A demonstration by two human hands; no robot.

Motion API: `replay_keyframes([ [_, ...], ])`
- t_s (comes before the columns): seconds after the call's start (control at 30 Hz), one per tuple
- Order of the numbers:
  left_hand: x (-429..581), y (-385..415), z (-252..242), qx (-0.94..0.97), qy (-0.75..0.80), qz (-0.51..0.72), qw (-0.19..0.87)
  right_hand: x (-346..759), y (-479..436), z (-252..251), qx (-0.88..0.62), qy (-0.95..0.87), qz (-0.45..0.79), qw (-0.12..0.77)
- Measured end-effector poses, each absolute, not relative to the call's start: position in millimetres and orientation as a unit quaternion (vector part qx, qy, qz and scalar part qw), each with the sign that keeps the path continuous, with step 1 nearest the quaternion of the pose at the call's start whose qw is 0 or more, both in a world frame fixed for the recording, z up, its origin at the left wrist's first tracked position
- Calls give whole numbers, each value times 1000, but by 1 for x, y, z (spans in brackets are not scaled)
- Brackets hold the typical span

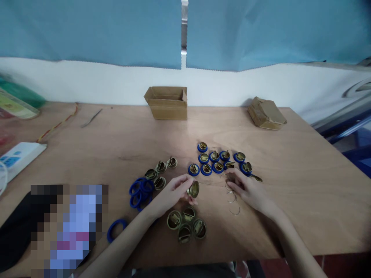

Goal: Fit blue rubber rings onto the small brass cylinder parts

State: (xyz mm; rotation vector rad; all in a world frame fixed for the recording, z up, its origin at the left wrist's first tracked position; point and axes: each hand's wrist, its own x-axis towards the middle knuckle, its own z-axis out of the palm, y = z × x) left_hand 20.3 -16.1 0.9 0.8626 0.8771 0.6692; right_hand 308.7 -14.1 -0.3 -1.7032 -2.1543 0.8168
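My left hand [171, 193] grips a round brass fitting [193, 189] between thumb and fingers, held just above the wooden table [290, 200]. My right hand [246, 189] rests on the table with its fingertips on thin wire rings [233, 199] by the blue-rimmed fittings. Several brass fittings with blue rings [216, 160] are grouped beyond both hands. Bare brass fittings [187, 224] lie close to me, and a few more [160, 172] sit left of centre. A pile of loose blue rings [140, 191] lies left of my left hand, with one single blue ring [116, 228] nearer the table edge.
An open cardboard box [168, 102] stands at the back centre, and a flattened brown packet [266, 112] at the back right. Tweezers [91, 117], a red-yellow wire [58, 124] and a white power strip [17, 156] lie at the left. A blurred-out patch [69, 227] covers the near left.
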Motion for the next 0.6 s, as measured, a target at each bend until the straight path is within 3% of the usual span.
replay_keyframes([
  [0.6,21,-18,1,411,403,305,759,309,-18,-8,-584,-759,249,147],
])
